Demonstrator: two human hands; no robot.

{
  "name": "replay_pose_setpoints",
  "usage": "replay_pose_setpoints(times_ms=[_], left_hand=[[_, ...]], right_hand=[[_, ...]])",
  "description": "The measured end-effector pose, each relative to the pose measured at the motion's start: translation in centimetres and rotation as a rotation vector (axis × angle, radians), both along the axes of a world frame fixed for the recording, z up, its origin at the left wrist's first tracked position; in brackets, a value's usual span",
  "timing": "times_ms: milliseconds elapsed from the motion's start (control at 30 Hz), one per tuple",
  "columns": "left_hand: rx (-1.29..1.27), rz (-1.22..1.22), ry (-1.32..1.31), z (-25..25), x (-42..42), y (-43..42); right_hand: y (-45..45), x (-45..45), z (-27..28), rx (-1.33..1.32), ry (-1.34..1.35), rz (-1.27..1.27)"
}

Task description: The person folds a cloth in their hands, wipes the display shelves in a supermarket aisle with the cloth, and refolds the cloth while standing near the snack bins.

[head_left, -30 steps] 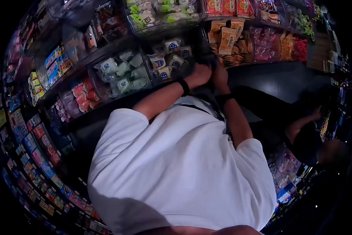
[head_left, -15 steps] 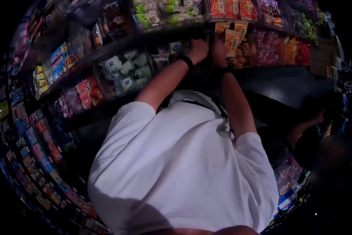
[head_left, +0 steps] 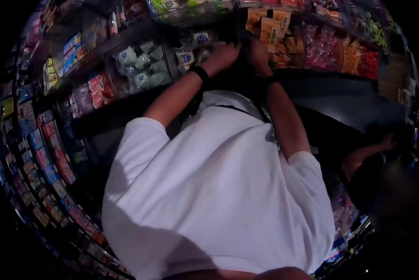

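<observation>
My left hand (head_left: pixel 224 56) is over the bin of white-wrapped packets with blue round labels (head_left: pixel 185 58), its fingers bent and pointing toward my other hand. My right hand (head_left: pixel 257 50) is just left of the orange packets (head_left: pixel 275 33), its fingers curled. Between the two hands is something black whose shape is lost in the dark; both hands seem closed on it, but I cannot make out what it is. Black bands circle both wrists.
Pale green packets (head_left: pixel 142 65) fill a clear bin on the left. Pink packets (head_left: pixel 319 46) and red ones (head_left: pixel 370 65) lie at the right. Shelves of small boxes (head_left: pixel 55 154) curve down the left side. Another person's forearm (head_left: pixel 366 153) shows at the right.
Against the earlier frames, the view has shifted over the bins. My hands have moved slightly apart, with more of the white-wrapped packets showing than half a second ago.
</observation>
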State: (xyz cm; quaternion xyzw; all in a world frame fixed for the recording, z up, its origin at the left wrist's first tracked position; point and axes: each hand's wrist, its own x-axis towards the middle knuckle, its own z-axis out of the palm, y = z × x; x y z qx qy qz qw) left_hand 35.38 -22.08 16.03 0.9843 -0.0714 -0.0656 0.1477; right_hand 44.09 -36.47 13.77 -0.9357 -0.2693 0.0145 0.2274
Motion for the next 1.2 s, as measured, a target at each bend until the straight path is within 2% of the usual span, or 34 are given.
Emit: replay_pose_setpoints(times_ms=[133,200,267,300,367,400,467,500,567,600,633,667,733,833,900,967,1000,1067,1167,1200], left_hand=[[-0.132,-0.026,0.047,-2.7,0.0,4.0],[-0.129,-0.007,0.064,-4.3,-1.6,3.2],[-0.168,0.057,0.136,-3.7,-3.0,1.4],[-0.207,0.099,0.132,-5.0,-3.7,0.3],[-0.089,0.081,0.058,-3.1,-5.6,-1.9],[-0.085,0.096,0.048,-1.9,-5.7,-2.2],[-0.432,0.217,-0.057,1.4,-6.3,-3.1],[-0.550,0.304,-0.167,5.5,-6.6,-3.7],[-0.740,0.245,-0.594,15.2,-7.5,-3.8],[-0.918,0.248,-0.711,19.7,-8.8,-4.2],[-1.031,0.170,-0.897,22.8,-10.6,-3.7],[-1.166,-0.119,-1.118,26.8,-11.2,-3.4],[-1.152,-0.319,-1.284,32.2,-14.4,-5.1],[-1.023,-0.433,-1.351,36.3,-17.4,-7.6],[-0.973,-0.444,-1.360,37.3,-18.4,-8.8],[-0.947,-0.438,-1.351,37.5,-18.7,-9.4],[-0.937,-0.444,-1.357,37.7,-18.8,-9.7],[-0.945,-0.432,-1.343,37.9,-18.9,-10.1],[-0.975,-0.465,-1.306,38.2,-18.5,-9.8],[-0.998,-0.484,-1.300,38.1,-18.0,-9.6]], right_hand=[[2.0,0.3,-0.6,0.047,-0.045,0.031],[1.6,-1.3,0.3,0.033,-0.006,0.058],[0.2,-2.9,1.7,-0.057,0.070,0.091],[-0.7,-3.3,0.3,-0.060,0.055,0.101],[-2.3,-4.3,-0.4,-0.047,0.056,0.117],[-2.8,-4.2,-0.3,-0.043,0.046,0.132],[-4.4,-4.2,-0.6,-0.028,0.056,0.151],[-4.8,-3.6,-0.5,-0.001,0.053,0.180],[-5.1,-2.3,-0.5,0.049,0.022,0.212],[-5.2,-1.5,-0.5,0.006,0.009,0.260],[-5.0,-1.4,-0.2,0.011,0.007,0.257],[-5.0,-1.3,0.0,-0.015,0.009,0.281],[-5.3,-1.5,-0.5,-0.096,0.017,0.329],[-6.8,-2.6,-2.5,-0.160,-0.032,0.415],[-7.0,-3.4,-1.6,-0.060,-0.061,0.410],[-7.3,-3.6,-0.3,-0.012,-0.038,0.424],[-7.1,-3.1,-1.1,0.095,-0.133,0.456],[-6.5,-3.6,1.5,0.036,-0.013,0.422],[-6.9,-3.0,0.1,-0.088,-0.039,0.458],[-7.1,-3.0,-0.6,0.050,-0.103,0.467]])
